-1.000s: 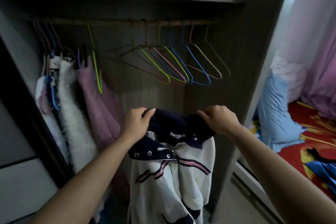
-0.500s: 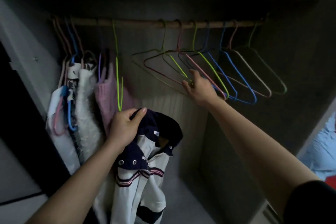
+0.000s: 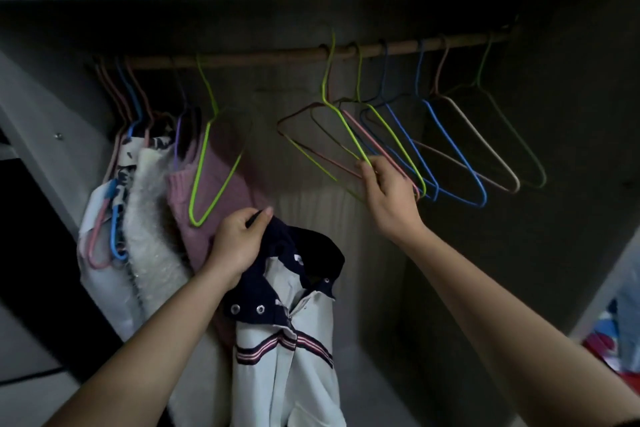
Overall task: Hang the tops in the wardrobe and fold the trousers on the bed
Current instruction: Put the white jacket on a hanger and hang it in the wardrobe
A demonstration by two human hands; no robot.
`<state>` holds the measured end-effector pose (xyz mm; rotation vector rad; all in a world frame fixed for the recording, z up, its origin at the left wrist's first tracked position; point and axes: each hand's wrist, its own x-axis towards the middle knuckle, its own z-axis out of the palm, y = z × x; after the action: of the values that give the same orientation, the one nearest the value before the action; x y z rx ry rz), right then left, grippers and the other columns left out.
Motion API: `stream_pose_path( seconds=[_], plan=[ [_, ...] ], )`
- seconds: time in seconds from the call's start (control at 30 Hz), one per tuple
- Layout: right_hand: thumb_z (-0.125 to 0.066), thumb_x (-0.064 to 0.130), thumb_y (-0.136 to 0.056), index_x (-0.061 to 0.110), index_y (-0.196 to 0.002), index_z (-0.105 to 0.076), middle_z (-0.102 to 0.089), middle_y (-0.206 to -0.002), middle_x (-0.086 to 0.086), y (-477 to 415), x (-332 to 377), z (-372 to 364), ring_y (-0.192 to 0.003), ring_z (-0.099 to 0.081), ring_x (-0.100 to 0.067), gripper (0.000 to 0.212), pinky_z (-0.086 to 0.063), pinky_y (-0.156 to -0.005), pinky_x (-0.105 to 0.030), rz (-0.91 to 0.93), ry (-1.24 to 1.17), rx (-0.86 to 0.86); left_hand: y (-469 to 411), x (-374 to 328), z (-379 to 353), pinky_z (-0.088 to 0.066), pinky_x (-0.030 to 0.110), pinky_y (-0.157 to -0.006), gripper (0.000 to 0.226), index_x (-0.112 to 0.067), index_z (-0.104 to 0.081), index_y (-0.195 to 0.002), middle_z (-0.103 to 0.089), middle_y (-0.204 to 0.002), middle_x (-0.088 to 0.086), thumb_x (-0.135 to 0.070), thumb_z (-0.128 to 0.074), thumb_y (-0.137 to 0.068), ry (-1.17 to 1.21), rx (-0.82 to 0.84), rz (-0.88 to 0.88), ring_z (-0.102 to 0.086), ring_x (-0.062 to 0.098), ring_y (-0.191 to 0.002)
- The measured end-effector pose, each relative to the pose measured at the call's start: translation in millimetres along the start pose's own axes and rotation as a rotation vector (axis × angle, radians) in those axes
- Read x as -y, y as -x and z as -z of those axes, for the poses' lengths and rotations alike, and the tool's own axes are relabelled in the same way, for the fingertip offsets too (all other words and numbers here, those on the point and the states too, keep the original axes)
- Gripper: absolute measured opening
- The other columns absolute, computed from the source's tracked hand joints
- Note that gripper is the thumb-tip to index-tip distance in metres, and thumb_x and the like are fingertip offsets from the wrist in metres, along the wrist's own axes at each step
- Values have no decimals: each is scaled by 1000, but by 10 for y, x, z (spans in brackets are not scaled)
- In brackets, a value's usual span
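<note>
Left hand [image 3: 239, 246] grips navy collar of white top [image 3: 287, 340], soft, limp, at 6 o'clock. Right hand [image 3: 391, 198] pinches green hanger [image 3: 346, 128], light stiff wire, 1 o'clock; take its lower bar.

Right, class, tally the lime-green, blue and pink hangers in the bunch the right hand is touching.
Lime-green hangers: 2
Blue hangers: 2
Pink hanger: 1
Total: 5

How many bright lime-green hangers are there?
3: one empty beside the pink sweater, one in the right hand, one just right of it on the rail. Others may be hidden.
</note>
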<state>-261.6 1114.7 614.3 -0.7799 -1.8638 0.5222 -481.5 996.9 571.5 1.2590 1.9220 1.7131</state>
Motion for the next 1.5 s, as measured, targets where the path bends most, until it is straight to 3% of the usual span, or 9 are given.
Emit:
stream_pose_path(
  seconds=[0.2, 0.37, 0.57, 0.77, 0.9, 1.1, 1.27, 1.43, 1.5],
  plan=[
    [-44, 37, -104, 22, -99, -62, -60, -71, -8, 707, -339, 286, -64, -56, -21, 24, -46, -63, -43, -44, -99, 56, -6, -134, -319, -34, 36, -63, 54, -17, -52, -71, -48, -75, 6, -70, -64, -75, 164, 3, 257, -44, 21, -69],
    [-44, 34, -105, 21, -91, -59, -54, -70, 0, 1108, -499, 568, -64, -51, -18, 24, -43, -61, -37, -93, -164, 153, 103, -300, -630, -21, 33, -63, 54, -28, -27, -63, -26, -69, 1, -64, -60, -86, 167, 72, 215, -28, 17, -67],
    [-44, 29, -105, 3, -87, -50, -43, -60, -1, 1464, -487, 877, -47, -41, -13, 32, -38, -42, -27, -253, -372, 180, 307, -281, -760, -22, 36, -61, 58, -27, -29, -56, -27, -65, 3, -63, -66, -82, 115, 100, 211, -29, 18, -62],
    [-55, 42, -94, 18, -71, -54, -46, -55, 2, 1684, -441, 999, -46, -47, -16, 33, -46, -49, -36, -352, -381, 302, 504, -190, -781, -37, 34, -65, 43, -10, -55, -77, -46, -72, 6, -51, -57, -91, 44, 131, 173, -45, 19, -70],
    [-70, 51, -86, 14, -98, -61, -57, -61, 5, 1605, -286, 975, -53, -58, -22, 39, -52, -54, -39, -369, -327, 318, 699, -348, -859, -29, 33, -56, 36, -10, -47, -71, -39, -64, 1, -30, -52, -101, -133, 170, -6, -36, 13, -60],
    [-39, 32, -107, 10, -126, -53, -39, -49, 9, 1486, -35, 873, -41, -36, -5, 32, -31, -41, -18, -369, -461, 184, 852, -380, -867, -26, 19, -47, 41, -14, -46, -61, -36, -57, -5, -29, -64, -94, -252, 347, -140, -31, 2, -48],
    [-42, 32, -105, 27, -133, -56, -60, -72, 10, 1663, -278, 893, -72, -61, -15, 31, -48, -71, -34, -277, 60, 116, 920, -288, -660, -47, 23, -65, 22, -12, -65, -84, -65, -75, -1, -13, -85, -74, -245, 461, -42, -57, 8, -67],
    [-72, 65, -75, 22, -135, -55, -67, -125, -1, 1880, -513, 736, -117, -62, -26, 76, -51, -96, -37, -439, 356, 466, 1023, -318, -593, -47, 18, -67, 28, -21, -62, -76, -65, -71, -6, -3, -82, -74, -222, 565, -182, -58, 2, -66],
    [-69, 78, -66, 27, -126, -64, -70, -119, -1, 1967, -598, 618, -111, -65, -25, 79, -53, -93, -38, -495, 395, 583, 1071, -364, -596, -46, 15, -65, 28, -22, -62, -76, -64, -70, -8, -2, -81, -75, -194, 596, -229, -57, -4, -63]
  ],
)
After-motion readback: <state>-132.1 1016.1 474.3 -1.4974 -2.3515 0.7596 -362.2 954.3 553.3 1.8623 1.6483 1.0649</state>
